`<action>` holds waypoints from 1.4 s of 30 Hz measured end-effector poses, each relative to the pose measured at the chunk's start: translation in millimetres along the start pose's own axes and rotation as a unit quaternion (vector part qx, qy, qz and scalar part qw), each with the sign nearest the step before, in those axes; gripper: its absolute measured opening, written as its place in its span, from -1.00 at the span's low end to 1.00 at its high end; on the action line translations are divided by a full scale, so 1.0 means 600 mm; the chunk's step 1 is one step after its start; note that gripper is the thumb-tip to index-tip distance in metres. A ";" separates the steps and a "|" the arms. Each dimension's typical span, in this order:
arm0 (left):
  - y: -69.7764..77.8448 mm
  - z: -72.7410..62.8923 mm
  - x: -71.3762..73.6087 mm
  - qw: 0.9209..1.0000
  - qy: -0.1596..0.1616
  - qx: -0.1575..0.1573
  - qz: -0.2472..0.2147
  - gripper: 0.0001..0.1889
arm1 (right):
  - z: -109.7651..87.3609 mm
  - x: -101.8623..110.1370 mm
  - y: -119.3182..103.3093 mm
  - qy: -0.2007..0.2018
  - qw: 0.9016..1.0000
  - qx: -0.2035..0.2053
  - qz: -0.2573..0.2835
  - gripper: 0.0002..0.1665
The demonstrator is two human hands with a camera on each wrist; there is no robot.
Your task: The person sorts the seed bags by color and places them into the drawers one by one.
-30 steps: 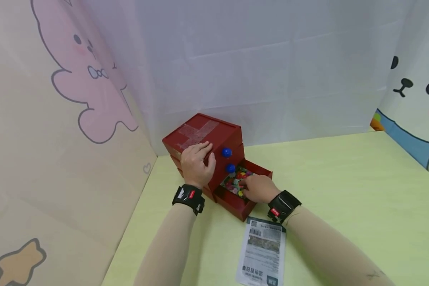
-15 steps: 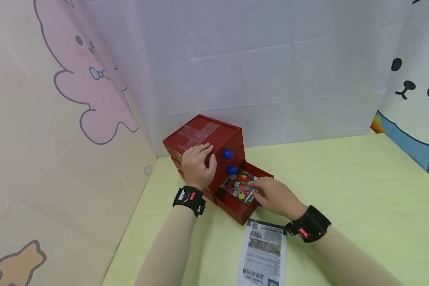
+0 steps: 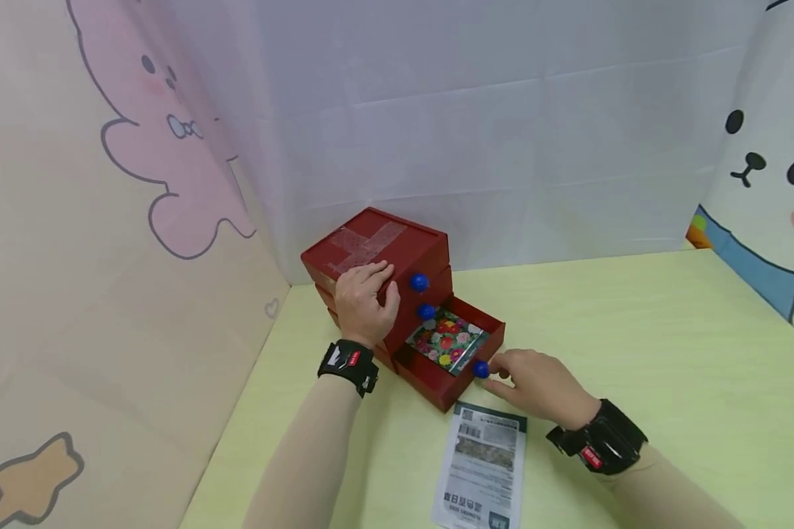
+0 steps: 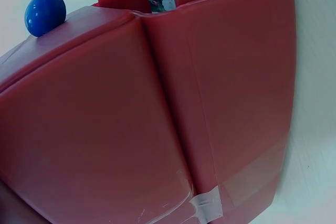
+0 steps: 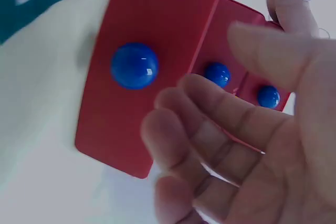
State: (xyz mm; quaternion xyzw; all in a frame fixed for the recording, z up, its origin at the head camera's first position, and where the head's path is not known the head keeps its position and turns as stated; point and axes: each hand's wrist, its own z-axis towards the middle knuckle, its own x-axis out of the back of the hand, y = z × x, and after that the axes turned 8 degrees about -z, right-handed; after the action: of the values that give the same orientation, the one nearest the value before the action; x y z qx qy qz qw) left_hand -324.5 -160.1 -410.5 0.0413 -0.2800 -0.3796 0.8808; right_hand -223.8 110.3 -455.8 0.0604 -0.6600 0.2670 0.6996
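Note:
A red drawer cabinet (image 3: pixel 413 253) stands at the back with its bottom drawer (image 3: pixel 426 380) pulled out. Inside that drawer lies a seed packet (image 3: pixel 446 342), its flower picture facing up. My left hand (image 3: pixel 365 305) rests on the cabinet's top edge, fingers extended. Beside the drawer's blue knob (image 3: pixel 481 369) is my right hand (image 3: pixel 542 386), thumb and fingers parted about it. The right wrist view shows a gap between the relaxed fingers (image 5: pixel 165 135) and the knob (image 5: pixel 134 65). In the left wrist view the red cabinet side (image 4: pixel 105 124) fills most of the frame.
A second seed packet (image 3: pixel 483 463) lies printed text up on the yellow table (image 3: pixel 635 353), in front of the drawer. Two more blue knobs (image 3: pixel 420 282) are on the upper drawer fronts. A white curtain (image 3: pixel 503 147) hangs behind; a patterned wall (image 3: pixel 106 330) is at the left.
My right hand has let go of the flower packet in the drawer and moved right and toward me, to the drawer's knob. The left hand stays on the cabinet.

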 end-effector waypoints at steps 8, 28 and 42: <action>0.001 0.000 -0.002 1.000 0.006 0.002 -0.008 -0.67 | -0.017 -0.014 0.011 -0.057 0.997 0.014 -0.045 -0.31; 0.001 0.000 -0.001 1.000 -0.004 0.010 -0.009 -0.66 | -0.027 -0.057 0.004 -0.137 0.985 0.004 -0.108 -0.18; 0.002 0.000 -0.001 1.000 -0.008 0.017 -0.009 -0.66 | -0.024 -0.064 0.007 -0.144 0.986 -0.012 -0.086 -0.26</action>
State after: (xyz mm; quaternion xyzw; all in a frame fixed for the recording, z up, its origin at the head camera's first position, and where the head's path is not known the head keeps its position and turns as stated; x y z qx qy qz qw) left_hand -324.1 -158.7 -410.3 0.0556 -0.2931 -0.3831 0.8742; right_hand -212.1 108.9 -495.3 0.1463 -0.7495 0.1866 0.6181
